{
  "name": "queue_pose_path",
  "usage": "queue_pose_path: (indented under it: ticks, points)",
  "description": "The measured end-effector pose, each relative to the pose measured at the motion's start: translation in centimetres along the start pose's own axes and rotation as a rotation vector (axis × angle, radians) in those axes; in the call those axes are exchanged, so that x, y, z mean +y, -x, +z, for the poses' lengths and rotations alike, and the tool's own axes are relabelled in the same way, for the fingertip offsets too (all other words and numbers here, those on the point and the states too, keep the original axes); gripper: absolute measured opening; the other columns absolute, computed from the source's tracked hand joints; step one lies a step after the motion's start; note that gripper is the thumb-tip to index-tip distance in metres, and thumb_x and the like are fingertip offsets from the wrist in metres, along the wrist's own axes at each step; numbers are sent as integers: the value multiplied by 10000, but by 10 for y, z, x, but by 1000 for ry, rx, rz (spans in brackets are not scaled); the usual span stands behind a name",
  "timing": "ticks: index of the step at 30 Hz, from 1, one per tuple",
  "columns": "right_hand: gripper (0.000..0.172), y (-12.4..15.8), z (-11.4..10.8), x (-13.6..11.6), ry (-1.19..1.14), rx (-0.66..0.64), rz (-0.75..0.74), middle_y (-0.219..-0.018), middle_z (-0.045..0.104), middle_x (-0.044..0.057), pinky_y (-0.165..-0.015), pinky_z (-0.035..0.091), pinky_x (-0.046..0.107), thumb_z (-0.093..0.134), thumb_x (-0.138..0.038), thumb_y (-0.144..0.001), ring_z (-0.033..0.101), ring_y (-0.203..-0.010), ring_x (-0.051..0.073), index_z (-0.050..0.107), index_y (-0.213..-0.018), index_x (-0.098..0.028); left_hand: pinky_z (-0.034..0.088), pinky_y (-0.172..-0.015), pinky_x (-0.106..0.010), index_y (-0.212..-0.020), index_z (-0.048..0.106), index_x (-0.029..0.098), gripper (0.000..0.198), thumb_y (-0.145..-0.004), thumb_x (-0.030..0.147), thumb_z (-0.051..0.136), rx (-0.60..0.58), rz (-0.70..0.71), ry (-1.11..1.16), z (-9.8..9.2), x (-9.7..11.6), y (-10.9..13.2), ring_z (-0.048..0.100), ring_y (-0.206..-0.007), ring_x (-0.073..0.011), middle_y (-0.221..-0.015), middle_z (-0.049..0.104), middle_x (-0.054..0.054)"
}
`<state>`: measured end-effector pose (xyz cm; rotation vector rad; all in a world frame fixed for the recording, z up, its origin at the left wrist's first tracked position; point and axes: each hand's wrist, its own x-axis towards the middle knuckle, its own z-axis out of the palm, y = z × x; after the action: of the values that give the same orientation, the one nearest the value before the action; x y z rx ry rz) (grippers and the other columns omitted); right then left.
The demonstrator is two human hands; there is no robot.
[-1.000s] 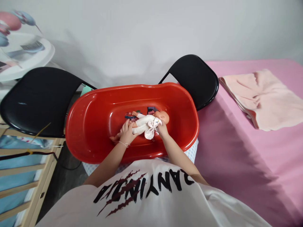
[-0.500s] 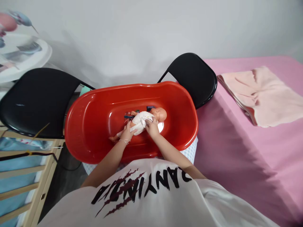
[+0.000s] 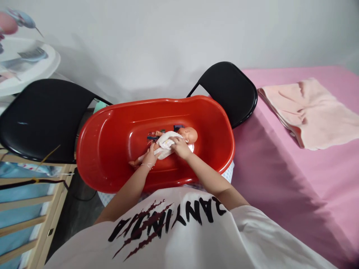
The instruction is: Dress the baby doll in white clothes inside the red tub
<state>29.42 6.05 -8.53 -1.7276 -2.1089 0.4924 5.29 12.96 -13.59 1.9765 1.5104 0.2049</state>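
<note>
Head view: baby doll [image 3: 190, 135] lies on its back near the centre of the red plastic tub [image 3: 112, 149], head toward the tub's right end.

White cloth [image 3: 165, 141] covers the doll's chest. Right hand [image 3: 181, 147] presses on it; left hand [image 3: 150, 157] rests on the doll's lower body; cannot tell whether either grips. Folded peach towel [image 3: 311, 112] lies on the pink bed [image 3: 294, 194] right of the tub; black chair [image 3: 228, 91] stands beyond the tub's far rim.

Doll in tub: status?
Left hand on doll's leg, right hand on white cloth over its chest. Doll on its back in red tub. Small colored items beside it.
</note>
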Motion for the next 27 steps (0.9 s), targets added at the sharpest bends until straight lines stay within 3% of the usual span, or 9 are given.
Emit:
queue_pose_path:
  ticks: [5, 8, 13, 17, 22, 27]
  points:
    - [369, 8, -7, 24, -143, 253, 343, -1619, 527, 156, -1278, 408, 432, 563, -254, -1108, 507, -1401, 329, 813, -1366, -170, 520, -1203, -465, -1761, 366, 239, 806, -1054, 416, 712, 23, -31, 71, 1, -1, -3, 631, -1479, -387, -1638, 583, -233]
    - [419, 14, 3, 20, -193, 288, 534, -1501, 545, 185, -1179, 492, 385, 538, -278, -1113, 583, -1249, 295, 766, -1443, -156, 513, -1201, -480, -1764, 349, 234, 816, -1055, 407, 713, 6, -53, 49, 0, 3, 0, 621, -1484, -402, -1633, 579, -245]
    - [632, 23, 21, 6, -236, 301, 623, -1478, 524, 214, -1074, 570, 391, 566, -170, -1011, 648, -1094, 269, 581, -1643, -169, 499, -1197, -420, -1790, 289, 218, 837, -1080, 362, 709, -46, -109, 27, -3, 13, 5, 604, -1503, -400, -1683, 520, -260]
    - [784, 25, 25, 3, -281, 292, 730, -1459, 545, 232, -1058, 579, 420, 629, -204, -989, 663, -1045, 273, 412, -1741, -167, 466, -1201, -417, -1803, 251, 193, 832, -1107, 328, 686, -76, -101, 106, -4, 12, 5, 560, -1533, -437, -1738, 437, -286]
    - [780, 30, 22, 4, -346, 200, 800, -1460, 576, 221, -892, 593, 320, 686, -260, -987, 671, -958, 222, 382, -1699, -170, 462, -1187, -467, -1802, 248, 178, 860, -1100, 368, 706, -78, -98, 116, -1, 6, 2, 557, -1510, -476, -1718, 459, -299]
    - [805, 33, 18, 3, -275, 92, 789, -1380, 663, 192, -948, 582, 321, 710, -251, -970, 712, -1030, 250, 369, -1695, -177, 484, -1158, -490, -1806, 263, 218, 849, -1106, 417, 699, -63, -83, 99, 9, -6, -7, 637, -1415, -469, -1694, 489, -290]
